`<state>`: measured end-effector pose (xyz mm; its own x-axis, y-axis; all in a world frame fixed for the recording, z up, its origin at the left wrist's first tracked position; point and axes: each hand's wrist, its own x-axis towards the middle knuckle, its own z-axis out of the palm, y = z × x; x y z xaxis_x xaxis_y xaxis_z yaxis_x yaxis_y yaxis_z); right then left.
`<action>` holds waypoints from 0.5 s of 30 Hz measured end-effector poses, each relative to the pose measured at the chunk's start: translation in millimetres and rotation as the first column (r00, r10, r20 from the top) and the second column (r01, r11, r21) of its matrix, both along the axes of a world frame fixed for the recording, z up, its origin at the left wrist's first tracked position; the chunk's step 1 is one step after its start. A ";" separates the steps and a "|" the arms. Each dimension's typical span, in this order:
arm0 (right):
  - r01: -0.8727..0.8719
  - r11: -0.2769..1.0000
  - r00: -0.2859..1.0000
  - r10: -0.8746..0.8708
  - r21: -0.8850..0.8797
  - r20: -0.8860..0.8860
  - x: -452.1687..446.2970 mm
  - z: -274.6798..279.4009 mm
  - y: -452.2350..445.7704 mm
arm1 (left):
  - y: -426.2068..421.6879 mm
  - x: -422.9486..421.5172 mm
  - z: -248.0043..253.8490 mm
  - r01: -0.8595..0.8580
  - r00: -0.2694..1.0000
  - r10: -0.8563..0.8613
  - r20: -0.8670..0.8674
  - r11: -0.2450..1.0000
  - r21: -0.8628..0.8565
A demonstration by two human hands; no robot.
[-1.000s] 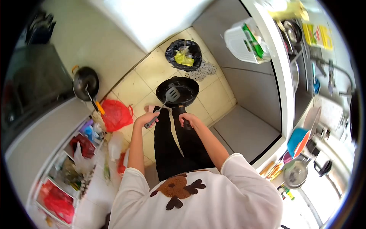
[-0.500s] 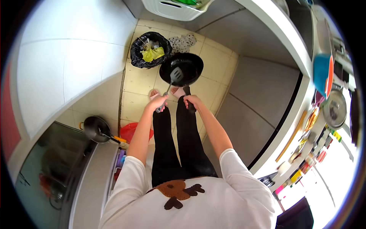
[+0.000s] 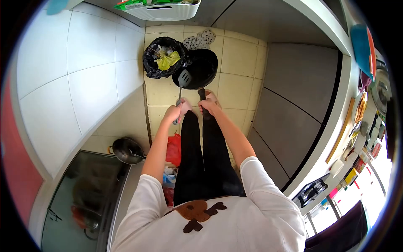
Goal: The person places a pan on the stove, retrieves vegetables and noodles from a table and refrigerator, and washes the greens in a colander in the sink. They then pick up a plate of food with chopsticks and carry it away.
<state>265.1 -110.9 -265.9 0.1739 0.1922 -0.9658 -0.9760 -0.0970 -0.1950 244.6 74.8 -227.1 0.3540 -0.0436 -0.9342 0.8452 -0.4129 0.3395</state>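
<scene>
above pale floor tiles (image 3: pixel 239 54), left hand (image 3: pixel 172 114) grips spatula (image 3: pixel 184 78), right hand (image 3: pixel 208 105) grips handle (image 3: pixel 202 93) of a pan (image 3: pixel 203 67) ahead of both.

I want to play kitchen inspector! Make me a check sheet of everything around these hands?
Surface: pale tiled floor.
Job's things: black pan, with a gray slotted spatula over it; whether they touch is unclear.
Clutter: bin with a black bag, yellow-green scraps inside; spotted bundle, perhaps cloth; red bag.
Hands: left hand grips the spatula; right hand grips the pan's handle.
Cables: nothing seen.
Surroundings: white tiled wall on the left, with a dark wok nearer the person; gray cabinets on the right; white basket ahead.
</scene>
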 end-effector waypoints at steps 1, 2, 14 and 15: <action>0.005 1.000 1.000 -0.005 0.004 -0.003 -1.1 -2.6 2.9 | 1.4 -2.1 -2.8 0.010 1.000 -0.010 0.014 1.000 0.015; 0.003 1.000 1.000 -0.002 -0.013 0.018 -1.7 -4.9 5.1 | 1.9 -3.6 -5.6 0.014 1.000 -0.015 0.012 1.000 0.018; -0.027 0.999 0.993 0.029 -0.020 0.115 10.7 -43.8 -20.7 | -33.1 -3.8 -27.7 0.037 0.998 -0.043 0.041 0.988 0.150; -0.001 1.000 0.991 0.003 -0.016 0.137 11.7 -48.8 -25.3 | -37.0 -0.9 -30.1 0.010 0.999 -0.018 0.051 0.987 0.161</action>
<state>276.8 -136.2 -314.7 0.3046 0.1779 -0.9357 -0.9399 -0.1031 -0.3256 243.8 37.8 -257.3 0.4025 0.0998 -0.9100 0.8218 -0.4773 0.3112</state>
